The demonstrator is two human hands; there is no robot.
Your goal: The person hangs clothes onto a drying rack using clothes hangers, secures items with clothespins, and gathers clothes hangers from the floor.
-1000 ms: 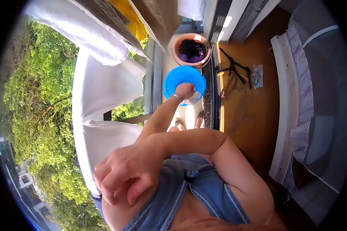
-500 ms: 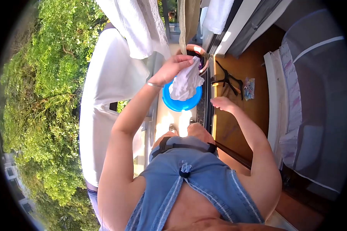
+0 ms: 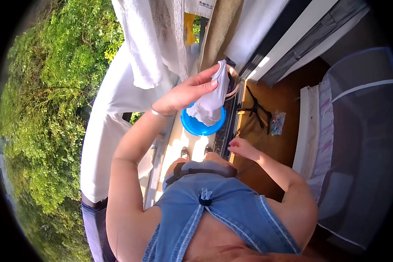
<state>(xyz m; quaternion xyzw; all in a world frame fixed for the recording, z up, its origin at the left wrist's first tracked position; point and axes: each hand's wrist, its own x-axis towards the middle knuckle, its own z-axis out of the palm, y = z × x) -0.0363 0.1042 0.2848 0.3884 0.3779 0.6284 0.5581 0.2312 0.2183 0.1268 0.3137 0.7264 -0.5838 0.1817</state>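
Observation:
My left hand [image 3: 196,89] is raised in the middle of the view, closed on a thin white cloth [image 3: 212,98]. The cloth hangs crumpled from my thumb and fingers, and I cannot make out which kind of garment or cloth it is. Beneath it stands a blue basin [image 3: 201,126], partly covered from sight by the cloth. A pinkish tub [image 3: 235,87] with dark contents sits just beyond, half hidden behind the cloth. My right hand [image 3: 244,148] hovers near the door track, fingers loosely bent and apart, with nothing in it.
White towels [image 3: 139,48] and a beige towel [image 3: 218,35] hang ahead. White fabric [image 3: 109,144] drapes along the left side, with trees beyond. Right of the sliding-door track [image 3: 225,139] lie a black stand [image 3: 257,111] and a small plastic packet [image 3: 278,123], near a mesh-sided bed [image 3: 358,131].
My left hand has lifted closer to the camera with the white cloth, which now hangs longer. My right hand has drawn back slightly toward my body. The view has shifted.

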